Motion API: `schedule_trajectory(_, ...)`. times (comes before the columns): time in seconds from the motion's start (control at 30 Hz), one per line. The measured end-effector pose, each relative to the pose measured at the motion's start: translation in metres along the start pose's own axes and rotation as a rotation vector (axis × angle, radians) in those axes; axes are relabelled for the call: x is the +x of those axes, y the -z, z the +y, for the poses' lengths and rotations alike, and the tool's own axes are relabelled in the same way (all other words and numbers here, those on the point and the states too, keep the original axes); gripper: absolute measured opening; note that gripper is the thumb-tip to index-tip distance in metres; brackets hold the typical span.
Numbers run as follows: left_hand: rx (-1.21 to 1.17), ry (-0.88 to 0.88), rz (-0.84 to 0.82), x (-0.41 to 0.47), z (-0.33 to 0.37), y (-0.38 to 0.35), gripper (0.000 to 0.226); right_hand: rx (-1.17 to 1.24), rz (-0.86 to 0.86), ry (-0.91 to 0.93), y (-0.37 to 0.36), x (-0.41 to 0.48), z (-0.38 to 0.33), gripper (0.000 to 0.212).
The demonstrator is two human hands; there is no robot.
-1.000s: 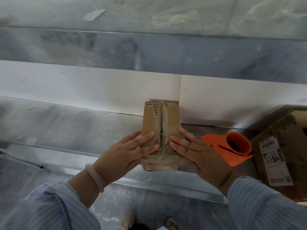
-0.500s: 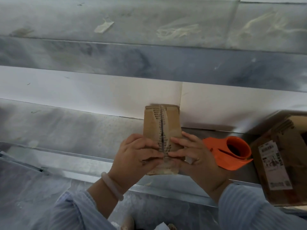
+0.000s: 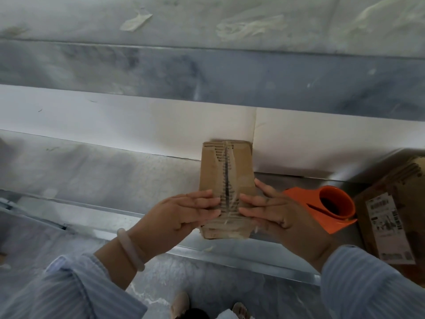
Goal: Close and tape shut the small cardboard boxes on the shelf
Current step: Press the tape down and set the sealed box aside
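The small cardboard box [image 3: 226,180] sits at the front edge of the metal shelf [image 3: 115,176], its two top flaps folded down with a dark gap running along the middle. The left hand [image 3: 184,212] and right hand [image 3: 273,210] lie flat on the near flaps, fingers straight, fingertips facing across the seam. Just right of the right hand lies an orange tape dispenser [image 3: 326,206], and beyond it a larger labelled box [image 3: 391,224].

Labelled carton [image 3: 393,217] partly off-frame.
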State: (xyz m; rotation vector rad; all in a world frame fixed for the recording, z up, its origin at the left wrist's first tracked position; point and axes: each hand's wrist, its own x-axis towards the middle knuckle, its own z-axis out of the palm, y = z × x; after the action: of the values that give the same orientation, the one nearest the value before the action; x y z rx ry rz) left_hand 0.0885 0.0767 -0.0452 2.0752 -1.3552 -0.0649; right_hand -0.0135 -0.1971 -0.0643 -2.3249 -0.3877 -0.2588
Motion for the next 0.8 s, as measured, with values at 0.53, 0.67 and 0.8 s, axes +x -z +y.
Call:
schedule_trajectory(0.53,-0.738,0.796,0.622,0.026,0.073,-0.071,0.071,0.614,0.38,-0.575,-0.067,0.008,-0.063,0.075)
schedule_trajectory(0.67,-0.791,0.679,0.637,0.016,0.067,-0.076,0.06,0.588,0.409,-0.553,-0.074,-0.001,-0.055,0.076)
schedule_trajectory(0.8,-0.706,0.601,0.594,0.005,0.057,-0.076,0.069,0.558,0.425,-0.509,-0.075,-0.004,-0.049,0.071)
